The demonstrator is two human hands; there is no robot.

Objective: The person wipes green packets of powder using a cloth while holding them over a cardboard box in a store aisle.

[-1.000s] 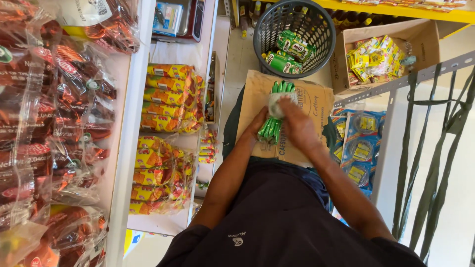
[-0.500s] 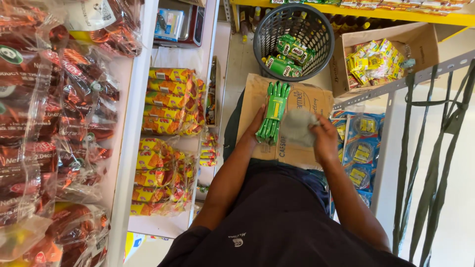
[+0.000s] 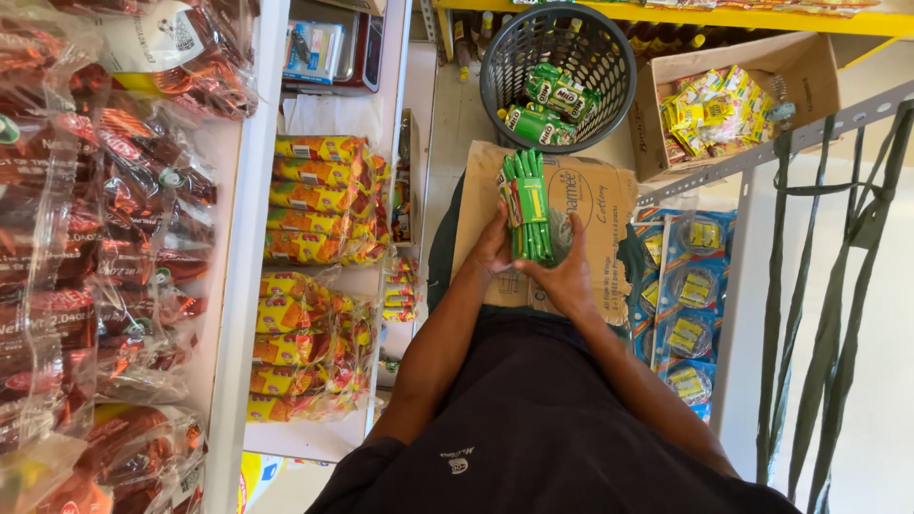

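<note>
Sachet bundle (image 3: 528, 205) over the cardboard sheet (image 3: 590, 205), basket (image 3: 557, 71) beyond, box (image 3: 733, 100) right.

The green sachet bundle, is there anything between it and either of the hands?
Nothing visible. Both hands already grip the green sachet bundle: the left hand on its left edge, the right hand at its lower right. A grey cloth sits bunched behind the bundle, against the right hand, above the cardboard box.

You're standing in a small grocery shop: white shelves (image 3: 249, 286) stacked with bagged snack packs (image 3: 319, 200), a basket (image 3: 557, 57) of green sachets, a cardboard box (image 3: 738, 105) of yellow packets.
</note>
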